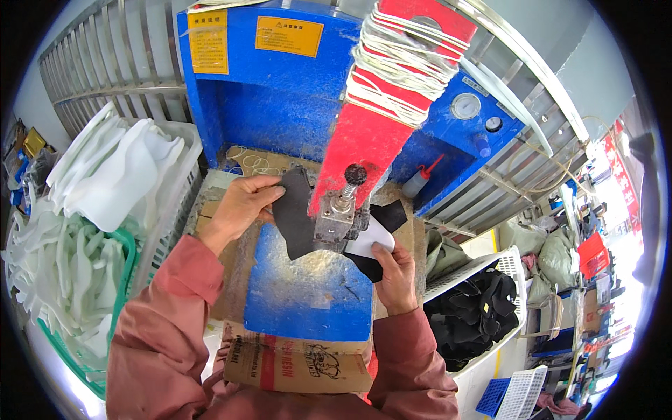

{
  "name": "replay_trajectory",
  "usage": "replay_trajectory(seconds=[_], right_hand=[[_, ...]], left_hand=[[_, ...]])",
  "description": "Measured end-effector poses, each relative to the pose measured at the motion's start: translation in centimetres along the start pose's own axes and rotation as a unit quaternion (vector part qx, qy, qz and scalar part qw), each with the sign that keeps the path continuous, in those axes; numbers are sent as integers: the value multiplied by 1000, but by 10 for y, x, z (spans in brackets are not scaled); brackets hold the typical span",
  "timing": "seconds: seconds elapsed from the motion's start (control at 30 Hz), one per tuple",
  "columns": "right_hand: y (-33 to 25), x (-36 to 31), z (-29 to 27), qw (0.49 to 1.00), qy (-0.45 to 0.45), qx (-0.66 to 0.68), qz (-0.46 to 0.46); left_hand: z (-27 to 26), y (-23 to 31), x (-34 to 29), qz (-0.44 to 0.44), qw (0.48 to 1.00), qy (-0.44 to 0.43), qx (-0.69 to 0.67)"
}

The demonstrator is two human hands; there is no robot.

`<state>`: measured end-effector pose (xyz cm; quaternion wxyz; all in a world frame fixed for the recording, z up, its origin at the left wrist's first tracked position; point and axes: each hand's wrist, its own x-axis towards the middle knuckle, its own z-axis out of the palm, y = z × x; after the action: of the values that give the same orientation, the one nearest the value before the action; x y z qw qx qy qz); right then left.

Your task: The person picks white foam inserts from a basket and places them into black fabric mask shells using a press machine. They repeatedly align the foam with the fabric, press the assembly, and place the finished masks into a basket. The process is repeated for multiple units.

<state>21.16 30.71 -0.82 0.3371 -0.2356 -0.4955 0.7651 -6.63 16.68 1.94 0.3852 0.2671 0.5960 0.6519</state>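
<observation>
Red machine arm (367, 143) | left hand (241, 206) pinches black fabric (294, 222), right hand (397, 280) white sheet (371, 239) | probably light, soft; hold by edges

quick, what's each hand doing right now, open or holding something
Left hand: closed, pinching the dark piece by its edge.
Right hand: closed, holding the white piece under its thumb.

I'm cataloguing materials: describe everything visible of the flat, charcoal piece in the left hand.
The charcoal, flat, matte, fabric-like piece has an irregular, curved outline. The left hand pinches its upper-left edge. In view, it overlaps the blue board; its right side reaches the grey metal machine head, which hides any continuation.
</observation>
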Motion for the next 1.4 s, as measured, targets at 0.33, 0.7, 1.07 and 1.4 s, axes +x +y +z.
replay_trajectory(seconds=[0.33,0.7,1.07,1.4], right_hand=[[-10,-4,-10,1000,16,18,8],[-13,-12,-25,999,37,6,16],[-2,-33,-45,998,44,4,54],[6,-56,-56,996,43,-8,74]], left_hand=[[18,6,14,-17,998,-48,-22],[31,-3,17,-23,996,-83,-14],[37,-13,-9,-72,992,-103,-31],[43,-22,-28,-83,984,-148,-51]])
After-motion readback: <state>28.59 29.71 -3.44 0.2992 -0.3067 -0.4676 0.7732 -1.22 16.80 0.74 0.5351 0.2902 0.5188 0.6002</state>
